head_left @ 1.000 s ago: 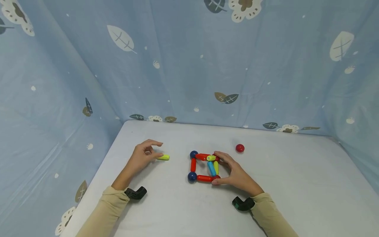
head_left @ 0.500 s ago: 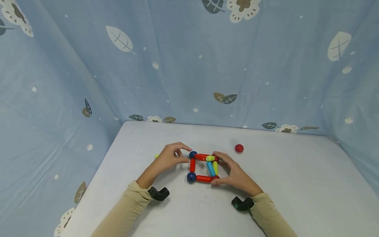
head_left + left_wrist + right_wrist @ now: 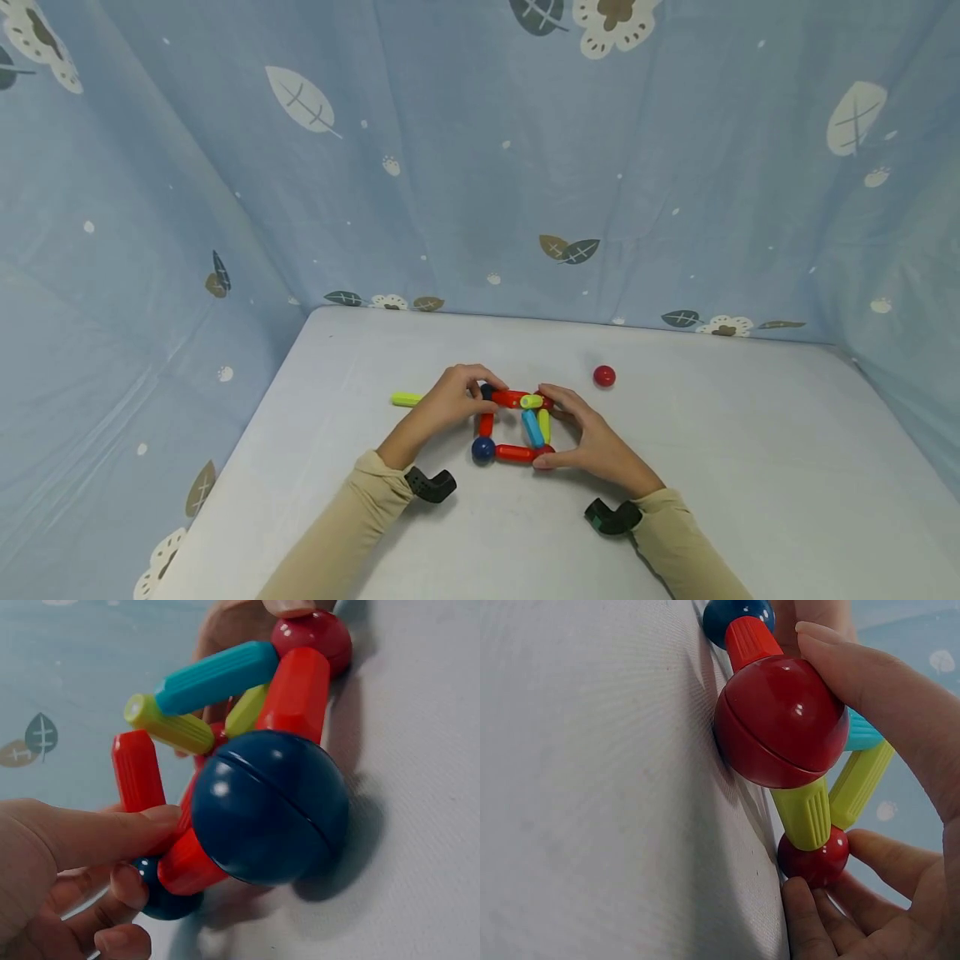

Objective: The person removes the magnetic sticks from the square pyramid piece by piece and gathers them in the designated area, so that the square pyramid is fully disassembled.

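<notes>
Left of centre, a yellow-green rod (image 3: 405, 399) lies on the counter (image 3: 750, 467); my left grip (image 3: 448, 402) pinches the far dark-blue ball (image 3: 176, 904) of the rod-and-ball square (image 3: 515, 453) at mid-frame. My right grip (image 3: 592, 437) clasps its near red ball (image 3: 772, 727) and far red ball (image 3: 814, 859). Right of centre sits a loose red ball (image 3: 604, 376).

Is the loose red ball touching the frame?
No: the head view shows the ball resting on the table, apart from the frame.
</notes>
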The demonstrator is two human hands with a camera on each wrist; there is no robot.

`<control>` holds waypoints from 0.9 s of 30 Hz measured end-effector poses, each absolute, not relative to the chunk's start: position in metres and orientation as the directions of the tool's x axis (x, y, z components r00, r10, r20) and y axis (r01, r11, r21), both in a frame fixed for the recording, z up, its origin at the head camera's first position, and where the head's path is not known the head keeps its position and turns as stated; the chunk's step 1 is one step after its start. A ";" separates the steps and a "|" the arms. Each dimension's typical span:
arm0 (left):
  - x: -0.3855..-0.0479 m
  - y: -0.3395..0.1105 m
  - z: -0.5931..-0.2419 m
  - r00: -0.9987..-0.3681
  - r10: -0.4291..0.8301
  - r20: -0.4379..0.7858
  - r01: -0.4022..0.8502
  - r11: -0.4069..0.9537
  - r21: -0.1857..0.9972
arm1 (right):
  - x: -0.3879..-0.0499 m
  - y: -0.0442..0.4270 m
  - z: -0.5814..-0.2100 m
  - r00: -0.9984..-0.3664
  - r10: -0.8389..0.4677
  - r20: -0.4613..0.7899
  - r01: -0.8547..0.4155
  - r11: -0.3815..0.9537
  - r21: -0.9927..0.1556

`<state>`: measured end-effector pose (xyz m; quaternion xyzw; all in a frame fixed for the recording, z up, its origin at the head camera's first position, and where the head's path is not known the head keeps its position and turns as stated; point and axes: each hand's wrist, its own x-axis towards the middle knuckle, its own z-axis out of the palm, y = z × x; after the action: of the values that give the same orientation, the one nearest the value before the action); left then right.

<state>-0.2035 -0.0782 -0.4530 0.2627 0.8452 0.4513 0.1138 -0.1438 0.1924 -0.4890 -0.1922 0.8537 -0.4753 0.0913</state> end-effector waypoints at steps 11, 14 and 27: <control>-0.203 -0.077 -0.458 -0.843 0.534 0.063 0.337 0.434 0.835 | -0.143 0.192 -0.485 -0.909 -0.416 0.013 -0.229 0.474 -0.850; -0.202 -0.076 -0.458 -0.847 0.528 0.061 0.335 0.442 0.832 | -0.143 0.192 -0.485 -0.910 -0.415 0.011 -0.227 0.475 -0.850; -0.202 -0.075 -0.459 -0.856 0.516 0.047 0.314 0.445 0.839 | -0.143 0.192 -0.486 -0.911 -0.413 0.019 -0.232 0.474 -0.849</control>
<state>-0.2022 -0.0753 -0.4587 0.2460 0.8429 0.4661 0.1083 -0.1430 0.1922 -0.4856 -0.1891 0.8532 -0.4767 0.0947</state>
